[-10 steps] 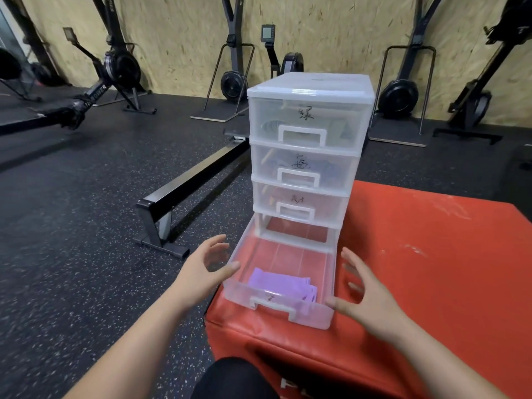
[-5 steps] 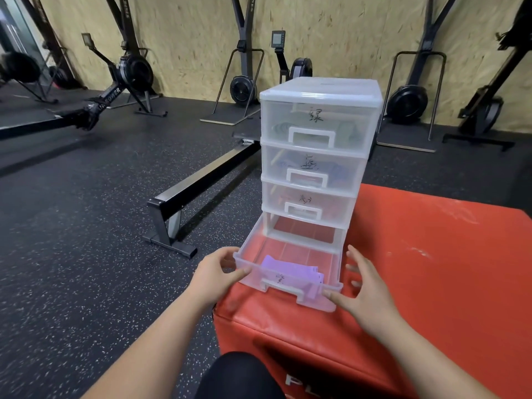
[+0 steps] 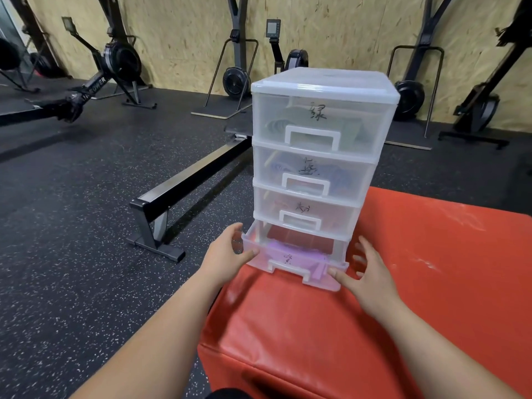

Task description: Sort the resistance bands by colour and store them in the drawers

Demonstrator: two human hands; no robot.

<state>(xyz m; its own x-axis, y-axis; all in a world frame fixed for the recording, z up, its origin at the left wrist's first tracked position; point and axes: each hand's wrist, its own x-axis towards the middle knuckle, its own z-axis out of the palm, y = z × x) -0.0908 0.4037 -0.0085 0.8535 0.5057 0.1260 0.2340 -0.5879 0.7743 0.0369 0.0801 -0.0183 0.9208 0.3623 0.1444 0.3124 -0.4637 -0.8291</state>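
Observation:
A clear plastic drawer unit [image 3: 322,82] with several labelled drawers stands on a red padded box [image 3: 431,269]. Its upper drawers are closed: one with green bands [image 3: 352,129], one with blue bands [image 3: 339,175], and a third drawer [image 3: 331,214] whose contents look reddish. The bottom drawer [image 3: 288,267] sticks out a short way and holds a purple band [image 3: 299,256]. My left hand [image 3: 224,254] grips its left front corner, thumb on the front. My right hand [image 3: 365,275] presses the right front corner with its thumb, fingers spread beside the wall.
The red box's front left edge drops to a black speckled gym floor [image 3: 72,269]. A black rowing-machine rail [image 3: 187,185] with a foot lies just left of the drawers. More machines stand along the wooden back wall [image 3: 178,30].
Both hands closed on the bottom drawer's front corners and slid it most of the way into the unit. The view moved closer to the drawers.

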